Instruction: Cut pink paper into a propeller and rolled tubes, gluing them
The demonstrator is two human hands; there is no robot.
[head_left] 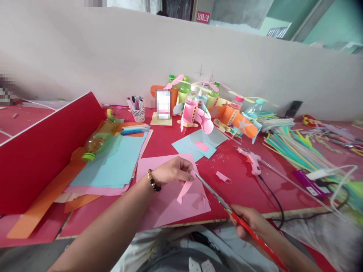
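Note:
My left hand, with a beaded bracelet at the wrist, pinches a small pink paper strip above the red table. My right hand grips long scissors by their red handle. The blades look nearly closed, and their tips reach the paper at my left fingertips; whether they touch it is hard to tell. Under my left hand lies a large pink sheet. A small curled pink piece rests to its right, and another pink piece lies on blue paper.
A glue gun with a cord lies right of the sheet, near a purple power strip and pipe cleaners. Bottle-and-paper planes stand at the back. Stacked paper and a green-tinted bottle are left, beside a red panel.

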